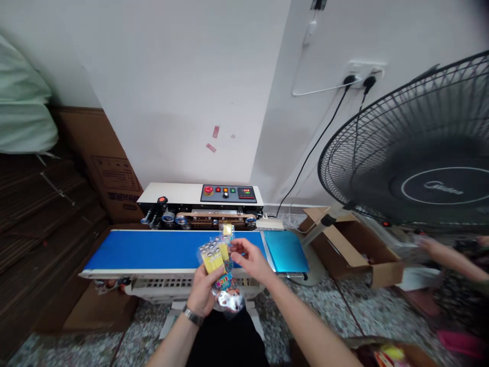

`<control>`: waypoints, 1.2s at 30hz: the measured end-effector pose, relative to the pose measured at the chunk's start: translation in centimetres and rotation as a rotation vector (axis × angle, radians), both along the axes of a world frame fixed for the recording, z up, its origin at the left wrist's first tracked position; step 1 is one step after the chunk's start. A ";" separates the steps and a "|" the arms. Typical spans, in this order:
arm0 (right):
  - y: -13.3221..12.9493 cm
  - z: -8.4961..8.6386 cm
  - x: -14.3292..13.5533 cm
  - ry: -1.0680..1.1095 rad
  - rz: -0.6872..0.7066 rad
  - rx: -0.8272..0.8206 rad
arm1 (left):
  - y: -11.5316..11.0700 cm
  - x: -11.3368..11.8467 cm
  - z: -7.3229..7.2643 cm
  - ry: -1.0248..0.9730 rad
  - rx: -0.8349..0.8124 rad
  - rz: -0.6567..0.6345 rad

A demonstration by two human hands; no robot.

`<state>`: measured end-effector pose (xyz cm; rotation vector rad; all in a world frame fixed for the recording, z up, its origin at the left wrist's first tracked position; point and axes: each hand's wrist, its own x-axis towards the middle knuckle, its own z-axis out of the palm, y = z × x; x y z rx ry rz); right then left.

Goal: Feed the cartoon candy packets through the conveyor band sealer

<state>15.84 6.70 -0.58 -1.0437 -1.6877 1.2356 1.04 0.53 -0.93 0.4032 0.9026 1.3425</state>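
My left hand [204, 290], with a metal watch band on its wrist, grips a bunch of clear plastic packets [213, 261] with yellow contents and colourful printing. Their silvery, cartoon-printed ends hang down below the hand. Thumb and fingers of my right hand [250, 259] are closed at the edge of a packet [224, 251] beside the bunch; the exact grip is partly hidden. Just beyond, another yellow packet [227, 231] is at the far edge of the blue conveyor belt [148, 250], by the sealing machine [179, 196].
A blue metal plate [286, 251] adjoins the belt's right end. A large fan [431, 153] and an open carton [347, 247] stand to the right. Another person's arm [454, 260] reaches in at the far right. Cardboard [101, 158] leans at the left.
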 end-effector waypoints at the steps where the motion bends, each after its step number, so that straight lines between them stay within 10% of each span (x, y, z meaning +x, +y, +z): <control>1: -0.7 0.1 -0.5 0.008 0.004 0.004 | 0.0 0.2 0.0 -0.003 0.012 0.004; 9: 0.6 -1.3 1.0 0.065 -0.338 0.062 | -0.2 0.0 -0.3 0.002 0.004 -0.005; 16: 6.1 -4.0 8.3 -0.490 -0.754 0.016 | -0.6 -0.6 -1.0 0.003 -0.076 0.008; 24: 6.5 -2.8 4.7 -0.552 -0.590 0.126 | 0.1 -0.3 -0.5 0.070 -0.080 0.052; 30: -0.3 -0.7 0.0 -0.262 0.064 0.092 | 0.7 0.2 -0.3 0.058 -0.040 0.064; 36: -1.6 -0.7 -0.5 -0.128 -0.006 0.007 | 0.5 0.3 0.3 -0.035 0.021 0.043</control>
